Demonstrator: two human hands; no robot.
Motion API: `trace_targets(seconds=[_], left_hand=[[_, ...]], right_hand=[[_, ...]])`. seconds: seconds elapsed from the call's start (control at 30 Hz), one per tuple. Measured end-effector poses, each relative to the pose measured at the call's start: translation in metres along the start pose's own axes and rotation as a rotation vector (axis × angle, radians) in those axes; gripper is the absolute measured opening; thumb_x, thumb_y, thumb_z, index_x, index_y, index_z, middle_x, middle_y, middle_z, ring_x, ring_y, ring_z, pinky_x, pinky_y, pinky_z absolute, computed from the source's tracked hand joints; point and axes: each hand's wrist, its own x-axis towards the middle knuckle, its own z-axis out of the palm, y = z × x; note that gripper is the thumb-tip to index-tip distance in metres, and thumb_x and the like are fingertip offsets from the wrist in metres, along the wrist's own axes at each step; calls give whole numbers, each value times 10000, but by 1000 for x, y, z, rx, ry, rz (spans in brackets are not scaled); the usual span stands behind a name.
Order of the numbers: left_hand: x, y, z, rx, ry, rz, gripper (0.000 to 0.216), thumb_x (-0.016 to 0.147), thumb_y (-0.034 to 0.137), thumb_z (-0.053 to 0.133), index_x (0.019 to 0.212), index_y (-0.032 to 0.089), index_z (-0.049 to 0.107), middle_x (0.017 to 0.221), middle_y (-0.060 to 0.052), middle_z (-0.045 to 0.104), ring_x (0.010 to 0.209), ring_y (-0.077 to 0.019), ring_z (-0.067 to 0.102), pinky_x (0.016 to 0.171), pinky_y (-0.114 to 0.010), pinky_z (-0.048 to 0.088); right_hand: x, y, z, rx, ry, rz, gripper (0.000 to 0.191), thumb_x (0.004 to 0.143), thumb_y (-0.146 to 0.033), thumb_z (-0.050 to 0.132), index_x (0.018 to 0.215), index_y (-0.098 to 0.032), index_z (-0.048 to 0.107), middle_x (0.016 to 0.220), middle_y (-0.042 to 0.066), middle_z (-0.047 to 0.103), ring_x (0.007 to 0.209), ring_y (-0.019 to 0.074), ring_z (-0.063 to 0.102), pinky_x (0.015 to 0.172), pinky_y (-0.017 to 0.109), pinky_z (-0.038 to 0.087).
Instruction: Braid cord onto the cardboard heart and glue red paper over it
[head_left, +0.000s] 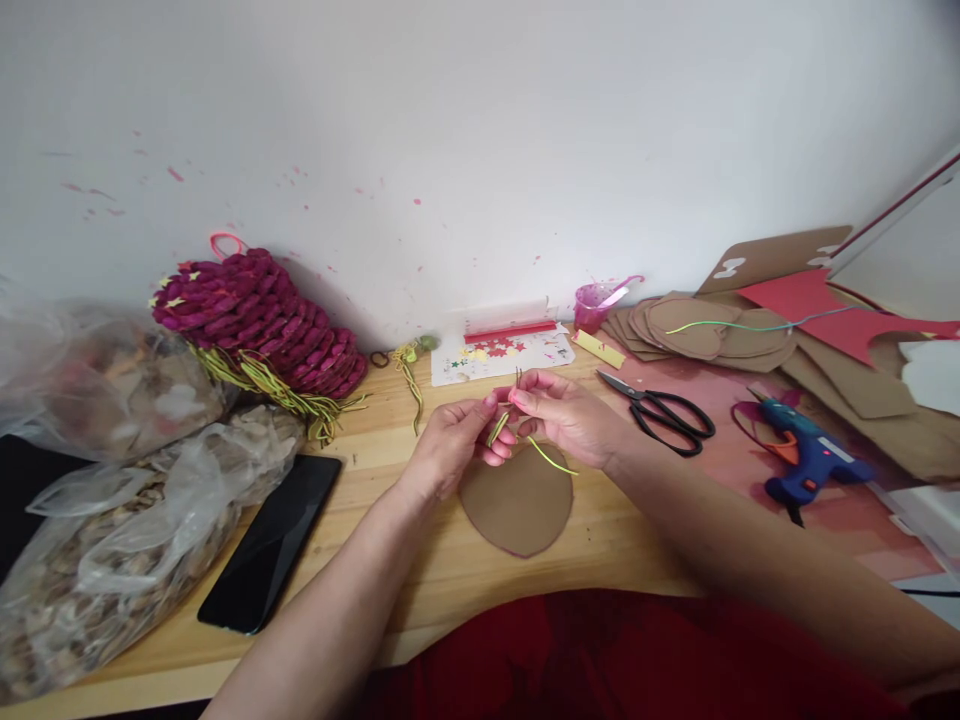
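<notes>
On the far left I see a clear plastic bag of small brown pieces (142,570), then a magenta, scale-like layered bundle (281,330) and a black rectangular phone (270,545). The left hand (454,440) pinches a thin yellow-green cord (551,457), which hangs between both hands above a rounded brown cardboard piece (517,510). The right hand (570,415) grips it narrowly too. Further right lie black-handled metal scissors (675,425) and a blue plastic glue gun (810,460).

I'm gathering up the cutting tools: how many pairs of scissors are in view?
1: the black-handled scissors lie between the right hand and the blue glue gun. Others may be hidden under the cardboard.
</notes>
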Motion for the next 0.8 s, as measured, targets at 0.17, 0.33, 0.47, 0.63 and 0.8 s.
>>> trace_targets(seconds=[0.17,0.33,0.47,0.63,0.8], left_hand=[[2,-2,0,-31,-7,4,510,741,485,809,1069,104,726,725,-55,699,582,-122,638,545,-225,498],[0,-1,-1,77,-47,33,420,813,513,736,917,106,744,697,-24,640,568,-75,561,544,-196,446],[0,-1,-2,152,-54,49,377,787,477,766,920,126,741,676,5,605,557,-60,507,534,-183,400],[-1,-3,-3,258,-103,13,398,823,526,690,898,135,697,660,16,582,554,-68,491,548,-196,399],[-1,-4,-2,306,-171,-3,367,878,515,605,889,150,633,705,1,609,578,-81,512,556,-205,411]], right_hand=[[1,-2,1,6,165,-55,269,710,-342,865,766,-204,641,961,11,721,851,158,670,625,259,482],[3,-1,0,2,170,-97,238,740,-328,838,785,-191,648,924,9,720,789,135,680,624,246,470],[3,1,-1,29,173,-107,233,736,-298,839,780,-186,639,899,18,725,827,150,702,586,218,465],[3,-3,-1,93,189,-135,235,736,-260,842,784,-189,623,902,6,720,887,164,718,600,208,499],[4,-8,-2,168,207,-180,251,727,-269,856,787,-201,622,900,-11,729,908,176,741,660,215,541]])
